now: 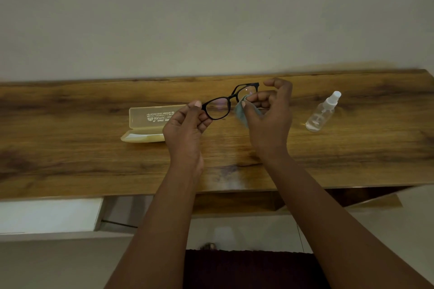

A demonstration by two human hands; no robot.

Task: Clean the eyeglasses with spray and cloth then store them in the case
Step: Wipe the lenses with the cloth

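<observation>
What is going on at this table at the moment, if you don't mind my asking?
A person is cleaning a pair of black eyeglasses. The left hand holds the frame at one end while the right hand pinches a small cloth against one lens. The spray bottle stands to the right, and the case lies open on the wooden table.

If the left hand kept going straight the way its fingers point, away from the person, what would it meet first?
Probably the wall behind the table. The left hand grips the eyeglasses above the tabletop; the open case lies off to its left, seemingly out of line. Depth is unclear.
</observation>
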